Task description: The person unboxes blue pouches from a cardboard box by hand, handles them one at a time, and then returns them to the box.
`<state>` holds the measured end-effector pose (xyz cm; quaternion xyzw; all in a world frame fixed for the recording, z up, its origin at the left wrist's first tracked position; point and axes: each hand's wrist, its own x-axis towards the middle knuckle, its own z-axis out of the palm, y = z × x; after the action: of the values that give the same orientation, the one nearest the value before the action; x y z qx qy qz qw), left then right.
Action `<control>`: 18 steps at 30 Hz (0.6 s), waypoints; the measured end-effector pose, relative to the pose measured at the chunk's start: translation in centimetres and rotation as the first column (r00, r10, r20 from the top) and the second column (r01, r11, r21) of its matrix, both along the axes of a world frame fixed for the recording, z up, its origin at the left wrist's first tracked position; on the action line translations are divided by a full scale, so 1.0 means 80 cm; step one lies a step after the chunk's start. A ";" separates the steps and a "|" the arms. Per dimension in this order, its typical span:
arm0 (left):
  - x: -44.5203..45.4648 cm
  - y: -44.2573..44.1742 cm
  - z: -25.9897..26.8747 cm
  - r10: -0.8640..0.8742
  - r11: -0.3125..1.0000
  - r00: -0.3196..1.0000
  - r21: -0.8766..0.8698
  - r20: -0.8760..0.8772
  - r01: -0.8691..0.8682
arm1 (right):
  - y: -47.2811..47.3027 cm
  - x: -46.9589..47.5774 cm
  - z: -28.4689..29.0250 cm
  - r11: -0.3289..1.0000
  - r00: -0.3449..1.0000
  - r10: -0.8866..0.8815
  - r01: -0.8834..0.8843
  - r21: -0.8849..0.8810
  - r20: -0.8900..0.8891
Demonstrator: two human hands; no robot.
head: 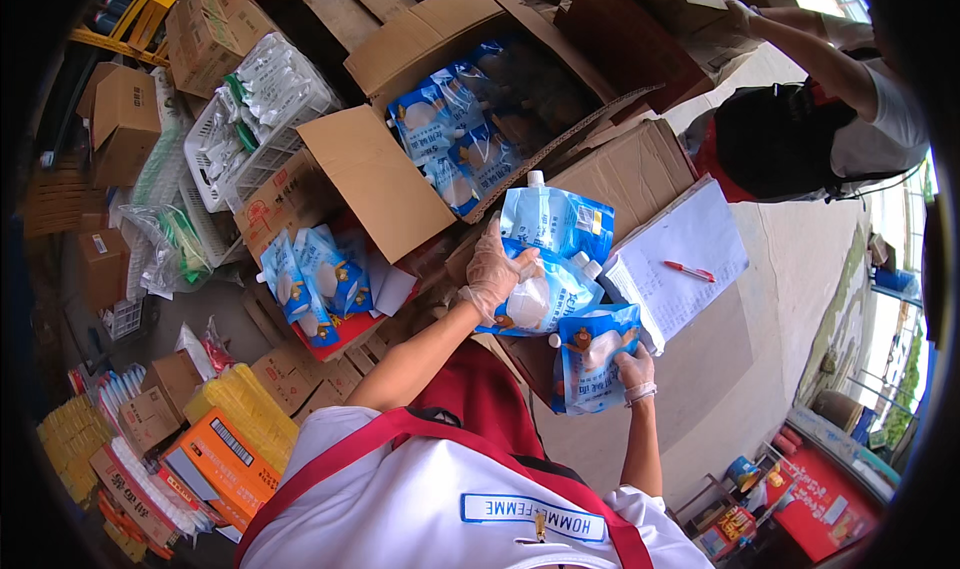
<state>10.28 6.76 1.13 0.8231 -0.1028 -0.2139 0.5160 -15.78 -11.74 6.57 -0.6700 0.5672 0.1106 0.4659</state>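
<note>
My left hand [496, 273], in a clear plastic glove, grips a blue-and-white spouted pouch [555, 291] with its thumb across the front. Another such pouch [551, 213] lies just beyond it, its white cap pointing away from me. In my right hand [636, 372], also gloved, is a third pouch [592, 359], held by its right side with the cap at its left. An open cardboard carton [375, 171] in front of me contains several similar pouches [465, 130]. More of these pouches [319, 280] lie at the left on a red surface.
A red pen [688, 271] rests on handwritten paper sheets [682, 239] at the right. White plastic crates [262, 149] with bagged goods stand at the left, near stacked cartons [124, 111]. An orange box [225, 460] is at the lower left. Another person [877, 111] works at the upper right.
</note>
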 end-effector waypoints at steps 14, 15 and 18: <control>-0.030 0.132 0.041 -0.213 0.977 0.975 -0.023 0.057 0.214 | 0.059 -0.057 -0.012 0.853 0.982 -0.183 0.184 -0.489 0.052; -0.032 0.138 0.043 -0.198 0.980 0.980 -0.038 -0.017 0.198 | 0.065 -0.051 -0.010 0.853 0.971 -0.219 0.238 -0.464 0.095; -0.001 0.161 0.038 -0.069 0.985 0.997 -0.158 -0.025 0.065 | 0.064 -0.045 0.000 0.824 0.945 -0.247 0.322 -0.467 0.214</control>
<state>10.24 19.61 4.16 0.7725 -0.1391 -0.2349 0.5734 -19.35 -6.61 6.58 -0.6808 0.6349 -0.1583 0.3292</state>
